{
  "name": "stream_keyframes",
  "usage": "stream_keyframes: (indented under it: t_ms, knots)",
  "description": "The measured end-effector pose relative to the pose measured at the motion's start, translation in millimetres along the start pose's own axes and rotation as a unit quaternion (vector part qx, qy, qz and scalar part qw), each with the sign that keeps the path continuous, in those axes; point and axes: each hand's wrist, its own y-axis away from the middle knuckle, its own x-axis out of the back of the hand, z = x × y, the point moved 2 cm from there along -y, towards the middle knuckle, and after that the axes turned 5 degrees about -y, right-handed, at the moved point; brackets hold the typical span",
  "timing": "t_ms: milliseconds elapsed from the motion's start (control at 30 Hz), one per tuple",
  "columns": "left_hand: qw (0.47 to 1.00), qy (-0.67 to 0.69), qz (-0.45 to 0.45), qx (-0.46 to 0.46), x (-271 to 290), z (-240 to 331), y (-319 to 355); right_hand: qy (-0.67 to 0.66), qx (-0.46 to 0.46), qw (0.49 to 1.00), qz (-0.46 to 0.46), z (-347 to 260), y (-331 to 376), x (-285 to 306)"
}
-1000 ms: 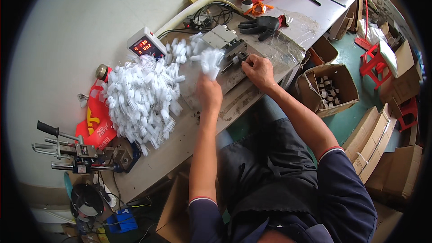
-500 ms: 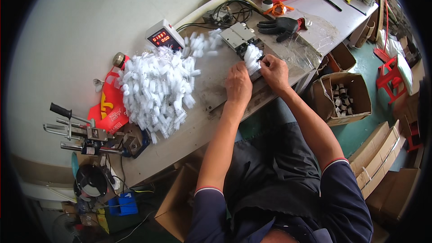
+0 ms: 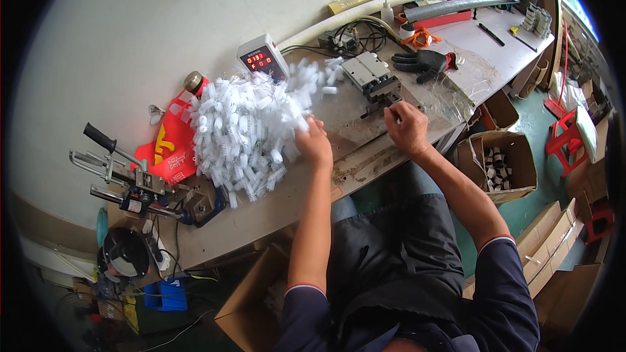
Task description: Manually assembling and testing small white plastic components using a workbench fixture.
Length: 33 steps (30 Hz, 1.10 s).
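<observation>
My left hand (image 3: 315,145) is at the right side of a heap of white bristled brush pieces (image 3: 238,133). Its fingers are closed on a white brush piece (image 3: 298,119), blurred by motion, at the heap's edge. My right hand (image 3: 408,129) is curled, thumb and fingers together, just right of a small metal fixture (image 3: 381,94) on the bench. Whatever its fingers may hold is hidden. Next to the fixture is a light-coloured metal block (image 3: 366,70).
A counter with red digits (image 3: 263,58) stands behind the heap. At the left is a lever press (image 3: 140,186). A black glove (image 3: 424,64) lies beyond the fixture. A carton (image 3: 473,163) holding black-and-white pieces stands on the floor at the right.
My left hand has moved left from the fixture to the heap, with the white brush piece. My right hand has come away slightly, and the fixture now shows no white piece. The view has shifted.
</observation>
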Motion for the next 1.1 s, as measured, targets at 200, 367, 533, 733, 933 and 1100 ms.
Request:
stream_keyframes:
  t_ms: [200,367,533,733,933,1100]
  knots:
    - [0.998,-0.018,0.038,-0.056,5.8,-2.9,-1.9,0.056,0.148,0.982,-0.104,-40.0,-44.6,-65.8]
    - [0.997,0.027,0.075,0.004,7.0,-9.8,-6.9,0.159,0.095,0.952,-0.244,-33.6,-79.7,-132.4]
    - [0.998,0.013,0.051,-0.018,-7.6,-2.5,0.5,0.189,0.097,0.928,-0.306,-0.3,-81.0,-157.7]
    - [0.998,0.000,0.069,-0.008,9.4,3.1,-3.7,0.166,0.116,0.924,-0.323,-38.3,-44.9,-135.6]
    - [0.995,-0.006,0.083,-0.063,5.4,-12.9,-8.3,0.085,0.128,0.942,-0.298,-51.0,-29.2,-89.2]
    - [0.996,0.055,0.067,-0.029,8.1,-13.6,-6.3,-0.066,-0.012,0.969,-0.237,-61.9,-41.3,-73.3]
